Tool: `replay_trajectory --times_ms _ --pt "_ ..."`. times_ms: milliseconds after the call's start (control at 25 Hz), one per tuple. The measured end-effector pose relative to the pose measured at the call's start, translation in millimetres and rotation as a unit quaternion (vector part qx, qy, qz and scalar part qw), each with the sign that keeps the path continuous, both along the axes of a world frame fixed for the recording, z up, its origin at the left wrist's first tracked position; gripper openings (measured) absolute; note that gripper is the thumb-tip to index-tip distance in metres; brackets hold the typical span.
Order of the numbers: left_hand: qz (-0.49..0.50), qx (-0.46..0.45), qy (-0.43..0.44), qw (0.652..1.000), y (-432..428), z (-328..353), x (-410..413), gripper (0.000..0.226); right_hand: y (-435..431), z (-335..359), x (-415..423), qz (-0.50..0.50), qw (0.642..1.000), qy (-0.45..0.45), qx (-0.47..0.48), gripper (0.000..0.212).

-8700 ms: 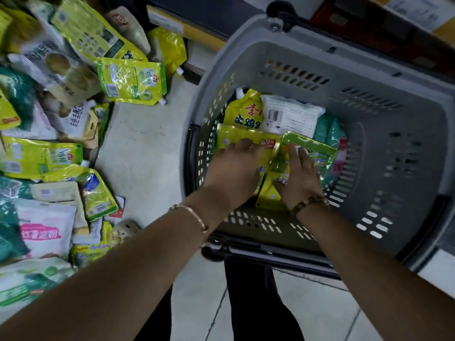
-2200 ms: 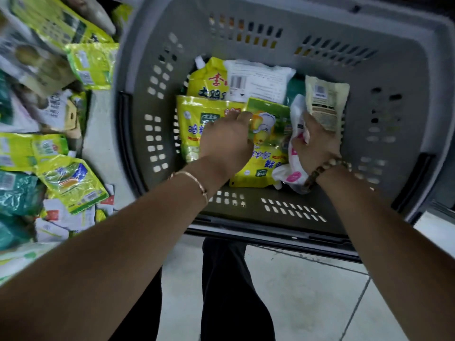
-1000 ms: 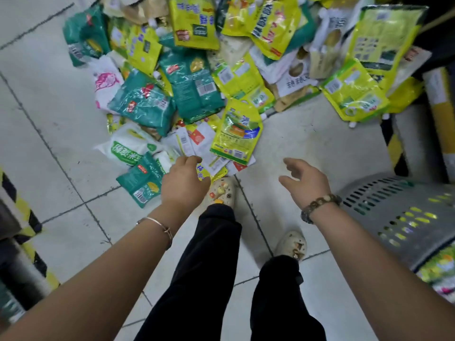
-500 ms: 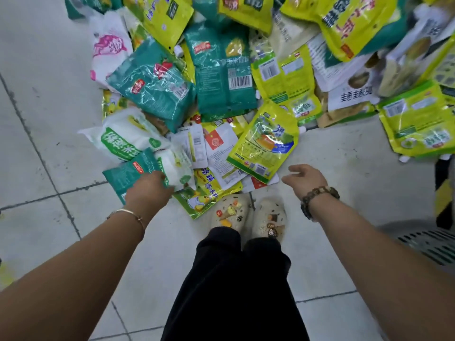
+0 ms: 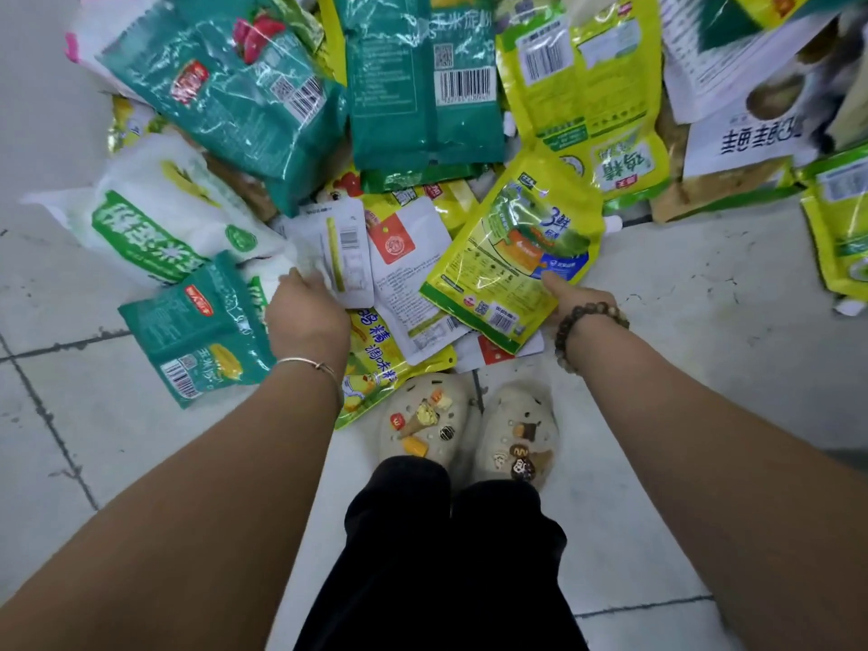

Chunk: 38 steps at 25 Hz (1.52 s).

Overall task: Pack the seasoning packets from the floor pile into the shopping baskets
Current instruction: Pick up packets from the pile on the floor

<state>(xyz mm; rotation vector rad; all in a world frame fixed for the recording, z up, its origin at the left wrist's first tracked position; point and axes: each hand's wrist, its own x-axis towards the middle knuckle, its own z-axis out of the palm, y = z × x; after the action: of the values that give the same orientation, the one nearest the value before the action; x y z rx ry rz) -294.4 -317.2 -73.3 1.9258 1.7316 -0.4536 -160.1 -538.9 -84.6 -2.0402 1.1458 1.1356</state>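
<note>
**Most seasoning packets left to pack**

They lie heaped on the floor; no basket shows. Left hand grips a white packet, right hand pinches a yellow pouch at the heap's near edge.

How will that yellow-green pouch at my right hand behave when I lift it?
Probably floppy: the yellow-green pouch is thin wrinkled film, so it may sag from the edge the right hand pinches. Possibly slippery, given its glossy shine. Unlikely to roll; it lies flat.
</note>
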Motion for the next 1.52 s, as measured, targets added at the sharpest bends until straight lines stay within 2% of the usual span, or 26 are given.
replay_trajectory --times_ms 80,160,280,400,440,480,560,600,640,720,760,800,840,920,1000,1080,1200,1280,1360,1520 --pt "-0.003 0.031 -0.011 0.999 -9 6 -2 0.036 1 -6 0 0.043 0.999 0.01 -0.021 0.074" --pt "-0.018 0.049 -0.021 0.998 -22 16 -6 0.03 1 -8 -1 0.036 0.999 0.014 -0.006 0.072" --pt "-0.08 0.067 -0.043 0.994 -37 25 -25 0.026 3 -4 -6 -0.012 0.998 -0.022 0.05 0.051" --pt "-0.194 0.032 -0.038 0.98 -55 35 -34 0.032 -1 -6 -10 -0.046 0.992 -0.073 0.096 0.027" --pt "-0.254 0.034 -0.07 0.964 -63 38 -32 0.035 -1 -6 -10 -0.049 0.989 -0.086 0.106 0.02" --pt "-0.334 0.024 -0.123 0.934 -72 40 -29 0.035 -1 -5 -9 -0.048 0.988 -0.09 0.115 0.017" --pt "-0.507 0.022 -0.184 0.842 -85 29 -35 0.03 -1 -1 -6 -0.052 0.985 -0.091 0.134 0.017" --pt "-0.505 0.006 -0.193 0.841 -87 24 -37 0.03 -3 1 -4 -0.052 0.985 -0.094 0.137 0.018" --pt "-0.438 -0.018 -0.192 0.878 -89 23 -38 0.033 -7 3 -2 -0.049 0.985 -0.093 0.136 0.022" --pt "-0.196 -0.03 -0.16 0.967 -86 26 -38 0.036 -12 5 5 -0.032 0.984 -0.092 0.15 0.027" --pt "-0.07 -0.061 -0.141 0.986 -83 27 -36 0.042 -16 5 10 -0.012 0.984 -0.09 0.156 0.027" --pt "0.047 -0.112 -0.135 0.983 -81 24 -32 0.053 -20 5 14 0.013 0.983 -0.084 0.16 0.027" --pt "0.137 -0.163 -0.151 0.965 -78 19 -27 0.063 -22 5 15 0.03 0.982 -0.08 0.166 0.025" --pt "0.238 -0.212 -0.189 0.929 -70 7 -16 0.064 -25 3 15 0.019 0.977 -0.078 0.196 0.021" --pt "0.269 -0.233 -0.192 0.915 -64 -3 -7 0.052 -24 -1 13 -0.025 0.969 -0.071 0.237 0.014" --pt "0.262 -0.211 -0.186 0.923 -61 -9 -2 0.045 -20 -4 12 -0.032 0.969 -0.052 0.24 0.023" --pt "0.251 -0.138 -0.142 0.948 -62 -12 1 0.045 -13 -5 14 0.066 0.984 -0.03 0.164 0.05" --pt "0.23 -0.113 -0.133 0.957 -62 -9 6 0.041 -8 1 12 0.091 0.985 -0.046 0.137 0.058" --pt "0.213 -0.125 -0.16 0.956 -60 -2 16 0.031 -6 13 7 0.073 0.984 -0.075 0.142 0.051" --pt "0.118 -0.192 -0.166 0.96 -49 29 42 0.011 -27 53 7 0.04 0.98 -0.087 0.176 0.018"
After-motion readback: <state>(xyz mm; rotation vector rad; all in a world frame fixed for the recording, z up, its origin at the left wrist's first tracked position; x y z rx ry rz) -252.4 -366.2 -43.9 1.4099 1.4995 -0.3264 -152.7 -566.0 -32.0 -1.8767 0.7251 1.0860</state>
